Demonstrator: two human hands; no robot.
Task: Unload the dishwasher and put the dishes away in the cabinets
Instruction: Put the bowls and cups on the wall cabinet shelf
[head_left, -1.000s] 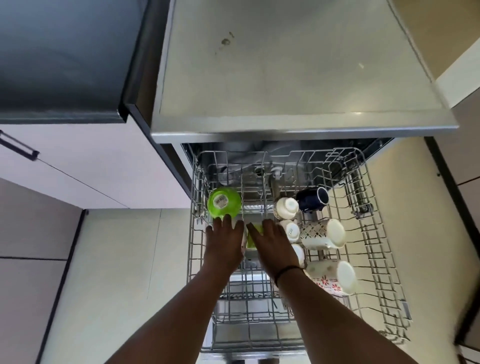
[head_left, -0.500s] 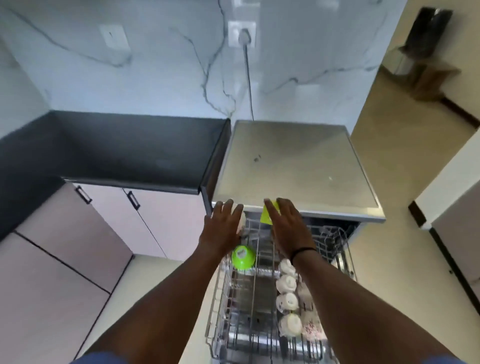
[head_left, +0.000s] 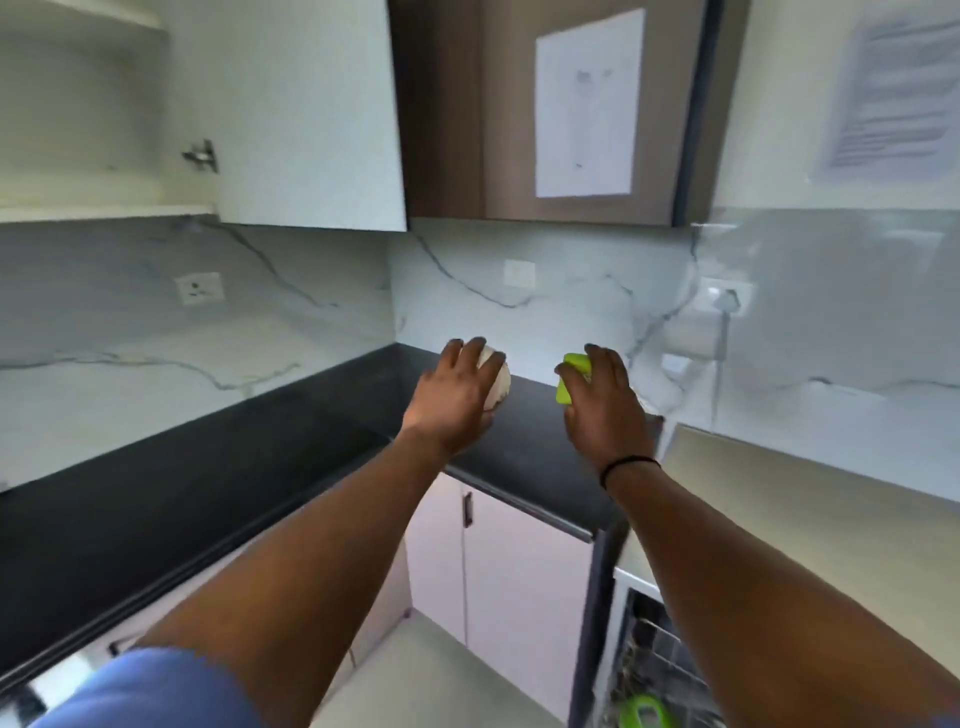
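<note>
I hold one dish in each hand above the black tabletop (head_left: 218, 483), both raised in front of the marble wall. My left hand (head_left: 454, 395) is curled over a white cup (head_left: 497, 383), fingers draped across its rounded side; only a pale sliver shows past my knuckles. My right hand (head_left: 605, 402) wraps a green cup (head_left: 569, 376), its bright edge peeking out left of my fingers. The two cups are apart, level with each other, well below the open cabinet (head_left: 104, 130) that sits up and left of the tabletop.

I judge the white one to be ceramic: stiff, a little weighty, breakable if knocked on the shelf edge, and possibly slick if damp from the wash. The green one looks like plastic, light and forgiving. Each is small enough for a whole-hand wrap round the body, which I trust more than a rim pinch. The dishwasher rack (head_left: 660, 675) is low on the right of the tabletop.
</note>
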